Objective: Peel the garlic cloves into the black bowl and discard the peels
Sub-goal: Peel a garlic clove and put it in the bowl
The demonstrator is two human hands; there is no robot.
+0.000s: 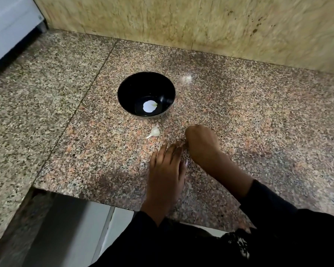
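The black bowl (146, 94) sat on the granite counter (258, 116), with one unpeeled garlic clove (154, 132) just in front of it. The left hand (167, 170) lay flat, fingers spread. The right hand (202, 143) was curled; couldn't tell if it gripped anything.

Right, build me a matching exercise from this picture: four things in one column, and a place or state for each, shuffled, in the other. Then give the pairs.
Things
1. black bowl
2. garlic clove
3. left hand
4. right hand

Places or states
A. curled into a loose fist, resting on the counter
B. lying on the counter between the bowl and the hands, skin on
C. flat, fingers stretched out over the counter
D. standing upright, a bright reflection on its bottom

Pairs: 1-D, 2-B, 3-C, 4-A
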